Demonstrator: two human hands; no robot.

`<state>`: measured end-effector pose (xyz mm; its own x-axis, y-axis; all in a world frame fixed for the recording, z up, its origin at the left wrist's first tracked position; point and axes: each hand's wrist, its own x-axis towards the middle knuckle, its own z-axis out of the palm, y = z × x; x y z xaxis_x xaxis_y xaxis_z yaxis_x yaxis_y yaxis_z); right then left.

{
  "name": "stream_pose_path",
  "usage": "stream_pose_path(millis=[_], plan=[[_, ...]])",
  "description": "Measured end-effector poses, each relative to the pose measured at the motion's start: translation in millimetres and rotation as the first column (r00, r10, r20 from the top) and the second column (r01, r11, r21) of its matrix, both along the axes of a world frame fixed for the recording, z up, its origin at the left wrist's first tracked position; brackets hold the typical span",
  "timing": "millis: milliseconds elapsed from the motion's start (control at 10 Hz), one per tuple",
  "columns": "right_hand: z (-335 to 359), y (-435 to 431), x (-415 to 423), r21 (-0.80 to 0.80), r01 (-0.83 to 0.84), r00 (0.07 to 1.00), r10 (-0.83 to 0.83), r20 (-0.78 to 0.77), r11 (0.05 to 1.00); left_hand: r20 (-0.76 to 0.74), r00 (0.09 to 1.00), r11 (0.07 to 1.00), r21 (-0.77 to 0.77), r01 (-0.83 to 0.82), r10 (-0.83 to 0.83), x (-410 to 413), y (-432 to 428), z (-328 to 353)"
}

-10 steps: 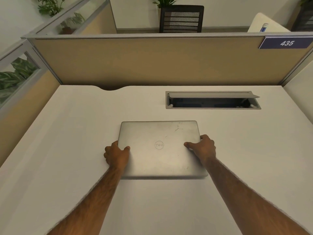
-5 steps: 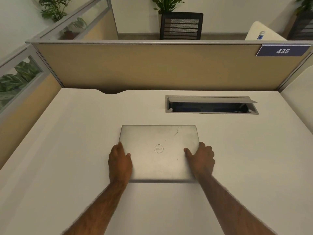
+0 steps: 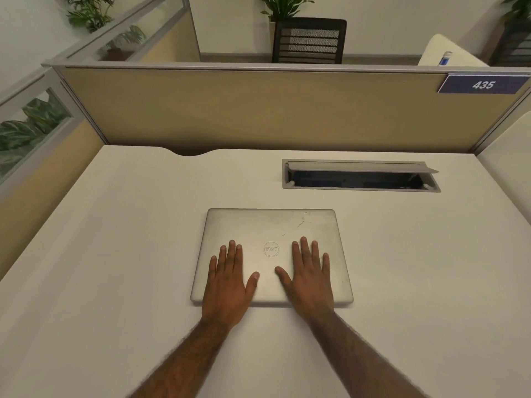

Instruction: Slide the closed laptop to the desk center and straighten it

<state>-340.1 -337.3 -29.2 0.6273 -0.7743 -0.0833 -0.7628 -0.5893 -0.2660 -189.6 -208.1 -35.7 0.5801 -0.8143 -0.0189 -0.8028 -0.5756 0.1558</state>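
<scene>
A closed silver laptop lies flat on the white desk, near the middle, its edges roughly parallel to the desk's back edge. My left hand rests palm down on the lid's near left part, fingers spread. On the near right part of the lid my right hand lies flat in the same way. Neither hand grips an edge. The round logo on the lid shows between the two hands.
An open cable hatch is sunk into the desk behind and right of the laptop. Tan partition walls close the desk at the back and left. A sign reading 435 hangs at the back right.
Both hands have left the laptop's side edges and moved inward onto the lid, now lying flat with fingers spread. The laptop sits about where it was.
</scene>
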Motion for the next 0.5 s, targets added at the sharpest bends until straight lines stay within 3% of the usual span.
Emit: stream_pose_path(millis=[500], plan=[[13.2,-7.4,3.1,-0.044,-0.046,0.996,0.043,-0.072,0.998,0.002,0.999,0.998,0.054,0.044,-0.044,5.6,-7.1,18.5]])
